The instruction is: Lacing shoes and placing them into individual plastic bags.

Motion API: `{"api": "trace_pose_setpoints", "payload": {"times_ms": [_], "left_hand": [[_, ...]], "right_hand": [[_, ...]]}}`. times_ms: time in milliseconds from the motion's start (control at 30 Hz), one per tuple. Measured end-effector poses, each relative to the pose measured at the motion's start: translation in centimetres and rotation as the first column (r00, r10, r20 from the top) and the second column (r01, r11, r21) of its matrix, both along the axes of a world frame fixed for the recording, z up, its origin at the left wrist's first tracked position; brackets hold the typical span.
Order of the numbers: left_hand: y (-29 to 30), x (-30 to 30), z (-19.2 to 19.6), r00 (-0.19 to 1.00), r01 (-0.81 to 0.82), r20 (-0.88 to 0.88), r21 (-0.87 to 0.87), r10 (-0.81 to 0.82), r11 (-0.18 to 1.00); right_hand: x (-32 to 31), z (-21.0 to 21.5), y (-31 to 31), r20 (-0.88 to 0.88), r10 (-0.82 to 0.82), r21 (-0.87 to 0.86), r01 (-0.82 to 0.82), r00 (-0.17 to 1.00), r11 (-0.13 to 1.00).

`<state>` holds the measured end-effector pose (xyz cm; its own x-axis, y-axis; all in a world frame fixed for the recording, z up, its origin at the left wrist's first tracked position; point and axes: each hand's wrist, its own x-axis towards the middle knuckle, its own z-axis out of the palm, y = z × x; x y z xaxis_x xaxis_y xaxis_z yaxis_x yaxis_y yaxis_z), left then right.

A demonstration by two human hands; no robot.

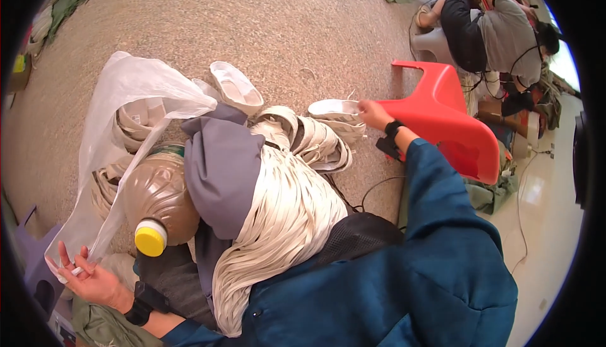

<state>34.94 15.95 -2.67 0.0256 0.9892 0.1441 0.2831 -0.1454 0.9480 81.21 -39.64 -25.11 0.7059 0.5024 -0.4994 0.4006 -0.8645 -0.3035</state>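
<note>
A big clear plastic bag [126, 94] rises up from the left hand [88, 277], pinched shut at its thin edge. It looks light, floppy and slippery. The right hand [374, 114] closes on a white cloth shoe piece [338, 112], soft and bendy, maybe by its rim. More pieces [278, 221] pile between both grips.

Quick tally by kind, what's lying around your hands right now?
Clear plastic bag, pinched by the left hand: 1
White shoe-shaped pieces on the floor, one touched by the right hand: 2
Brown bottle with yellow cap: 1
Red plastic chair: 1
Bundle of white strips on the lap: 1
Total: 6
</note>
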Motion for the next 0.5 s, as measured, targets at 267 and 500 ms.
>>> {"api": "trace_pose_setpoints", "payload": {"times_ms": [267, 500], "left_hand": [[0.8, 2.0, -0.9, 0.999, 0.022, -0.044, -0.048, -0.024, 0.999], [0.1, 3.5, -1.3, 0.951, 0.073, -0.304, 0.049, -0.054, 0.996]], "right_hand": [[-2.7, -4.1, -0.5, 0.104, 0.333, -0.397, -0.268, 0.937, 0.878], [-4.5, -6.4, -0.6, -0.012, 0.285, -0.528, -0.248, 0.958, 0.812]]}}
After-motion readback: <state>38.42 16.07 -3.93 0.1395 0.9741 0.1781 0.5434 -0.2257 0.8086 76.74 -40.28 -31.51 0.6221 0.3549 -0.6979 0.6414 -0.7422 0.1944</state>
